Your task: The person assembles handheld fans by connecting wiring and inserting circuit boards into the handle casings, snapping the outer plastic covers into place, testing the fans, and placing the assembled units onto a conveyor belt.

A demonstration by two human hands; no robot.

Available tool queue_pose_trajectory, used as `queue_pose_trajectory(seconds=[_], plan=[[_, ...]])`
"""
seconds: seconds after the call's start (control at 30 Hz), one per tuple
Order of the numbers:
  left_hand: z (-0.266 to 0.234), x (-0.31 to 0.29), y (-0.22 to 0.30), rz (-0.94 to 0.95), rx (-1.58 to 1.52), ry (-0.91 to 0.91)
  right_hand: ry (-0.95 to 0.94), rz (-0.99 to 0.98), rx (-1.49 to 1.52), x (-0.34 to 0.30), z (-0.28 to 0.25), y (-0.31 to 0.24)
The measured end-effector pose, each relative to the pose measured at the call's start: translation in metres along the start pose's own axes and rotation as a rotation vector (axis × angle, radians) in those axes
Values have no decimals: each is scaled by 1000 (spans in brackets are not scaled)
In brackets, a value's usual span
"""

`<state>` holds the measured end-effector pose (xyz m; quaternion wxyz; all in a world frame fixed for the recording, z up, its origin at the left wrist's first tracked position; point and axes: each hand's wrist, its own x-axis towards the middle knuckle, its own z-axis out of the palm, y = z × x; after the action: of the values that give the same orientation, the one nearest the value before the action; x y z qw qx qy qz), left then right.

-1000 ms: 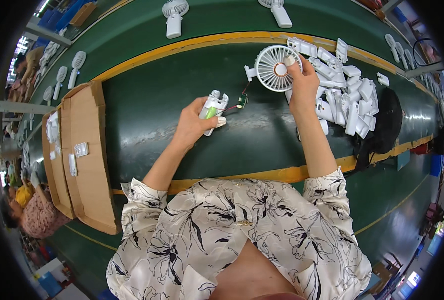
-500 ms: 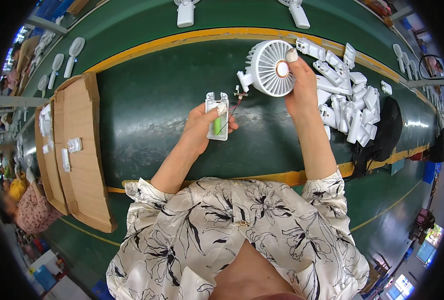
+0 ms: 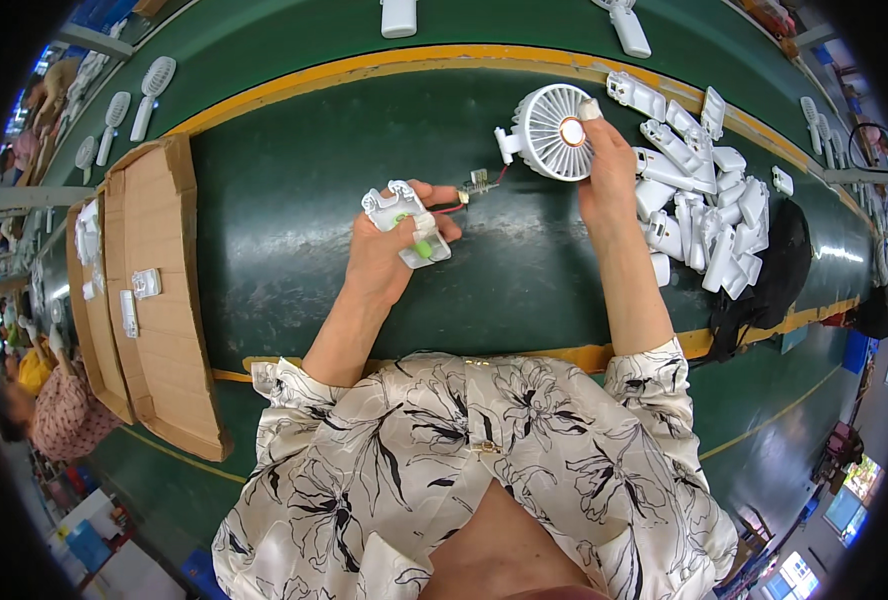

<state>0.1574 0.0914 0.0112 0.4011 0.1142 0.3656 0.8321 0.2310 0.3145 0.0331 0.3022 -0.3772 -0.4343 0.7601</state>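
My right hand (image 3: 606,165) grips the rim of a white round fan head (image 3: 556,135), whose short neck points left. A white handle shell (image 3: 388,206) lies tilted in my left hand (image 3: 382,258), its thumb pressed over it. Inside the shell is a green battery (image 3: 422,248), partly covered by the thumb. Between the two parts hangs a small circuit board (image 3: 479,183), joined by thin red wires to the fan head and the shell. The thumb of each hand has a white wrapping on it.
Right of my right hand lies a heap of white handle shells (image 3: 729,215), with a black cloth or bag (image 3: 786,255) beside it. An open cardboard box (image 3: 169,330) with a few white parts stands at the left. Finished-looking fans (image 3: 154,90) lie on the green belt beyond the yellow edge.
The shell in my left hand has tilted and shifted left. The fan head has turned slightly, and the circuit board now hangs farther from its neck with the wires stretched out.
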Motion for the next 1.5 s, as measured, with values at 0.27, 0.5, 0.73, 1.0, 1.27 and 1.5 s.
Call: queue_pose_trajectory(seconds=[0.27, 0.5, 0.73, 1.0, 1.27, 1.5], plan=[[19, -1, 1, -389, 79, 30, -185, 126, 56, -13, 18, 7], [28, 1, -5, -557, 283, 108, -424, 24, -380, -20, 28, 4], [28, -1, -3, -507, 350, 30, -497, 123, -358, -4, 24, 8], [7, -2, 1, -204, 151, 106, -222, 124, -226, 0, 19, 6], [12, 2, -7, -343, 54, -35, -231, 112, -175, -6, 26, 21], [14, 1, -5, -504, 137, 55, -300, 120, -159, -3, 20, 19]])
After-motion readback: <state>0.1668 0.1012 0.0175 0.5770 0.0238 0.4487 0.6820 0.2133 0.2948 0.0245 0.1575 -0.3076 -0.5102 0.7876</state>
